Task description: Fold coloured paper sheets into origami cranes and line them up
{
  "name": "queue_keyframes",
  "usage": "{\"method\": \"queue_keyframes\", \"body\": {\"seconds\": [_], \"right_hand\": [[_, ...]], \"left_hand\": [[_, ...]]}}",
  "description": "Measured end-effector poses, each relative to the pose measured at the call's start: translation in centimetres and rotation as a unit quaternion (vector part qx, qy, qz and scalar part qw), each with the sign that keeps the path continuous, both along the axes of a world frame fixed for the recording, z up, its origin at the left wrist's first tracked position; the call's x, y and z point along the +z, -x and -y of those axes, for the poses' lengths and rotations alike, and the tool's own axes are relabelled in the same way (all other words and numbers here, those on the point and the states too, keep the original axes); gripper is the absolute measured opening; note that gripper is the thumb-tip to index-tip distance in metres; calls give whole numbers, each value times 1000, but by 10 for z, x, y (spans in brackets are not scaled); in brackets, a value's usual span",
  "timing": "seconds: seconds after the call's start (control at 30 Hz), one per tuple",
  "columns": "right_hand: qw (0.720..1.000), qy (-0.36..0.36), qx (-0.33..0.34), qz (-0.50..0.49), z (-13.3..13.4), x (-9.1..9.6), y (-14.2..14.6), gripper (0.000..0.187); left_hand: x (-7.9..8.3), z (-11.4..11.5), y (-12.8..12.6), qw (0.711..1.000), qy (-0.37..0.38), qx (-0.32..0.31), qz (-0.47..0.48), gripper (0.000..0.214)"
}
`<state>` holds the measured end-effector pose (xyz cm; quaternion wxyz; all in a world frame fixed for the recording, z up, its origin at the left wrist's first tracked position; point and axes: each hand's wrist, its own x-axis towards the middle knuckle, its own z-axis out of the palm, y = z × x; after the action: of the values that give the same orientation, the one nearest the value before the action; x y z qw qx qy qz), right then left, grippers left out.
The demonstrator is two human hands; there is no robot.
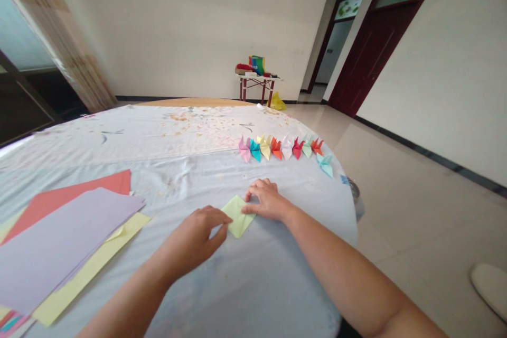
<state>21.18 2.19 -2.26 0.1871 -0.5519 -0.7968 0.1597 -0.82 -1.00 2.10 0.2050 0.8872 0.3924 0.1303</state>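
Note:
A small folded square of light green paper (238,222) lies flat on the tablecloth, one corner turned toward me. My left hand (201,235) is at its left corner, index fingertip on the paper and thumb close by, closed in a loose pinch. From the right, my right hand (267,199) rests on the paper's edge with the thumb on top and the other fingers curled. Beyond the hands stands a row of several folded paper cranes (276,149) in pink, blue, yellow, orange, white, red and green. A light blue crane (325,165) sits nearer, at the row's right end.
Large paper sheets (71,243) in purple, yellow and red are stacked at the left of the round table (190,179). Its right edge curves close past my right arm. Farther back, a small side table (259,79) bears bags; a yellow bag (277,101) lies on the floor.

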Motion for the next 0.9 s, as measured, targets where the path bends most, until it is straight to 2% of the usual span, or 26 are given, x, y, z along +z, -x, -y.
{"method": "queue_keyframes", "body": {"seconds": [0.07,0.13,0.27,0.47,0.67,0.9], "right_hand": [[1000,-3,14,0,3,3,1,36],[999,-12,30,4,5,4,2,37],[997,-41,55,19,5,2,6,40],[993,-90,76,24,3,2,12,39],[980,-88,179,22,11,9,17,13],[976,-63,207,8,17,13,17,11]], "left_hand": [[-7,-8,1,998,-28,65,-4,31],[-15,-13,2,995,-36,96,-11,34],[-21,-15,5,997,-24,65,-15,33],[-6,-16,15,996,85,-5,-6,33],[-3,-20,20,993,116,-7,10,23],[-15,-25,15,993,106,26,48,28]]}}
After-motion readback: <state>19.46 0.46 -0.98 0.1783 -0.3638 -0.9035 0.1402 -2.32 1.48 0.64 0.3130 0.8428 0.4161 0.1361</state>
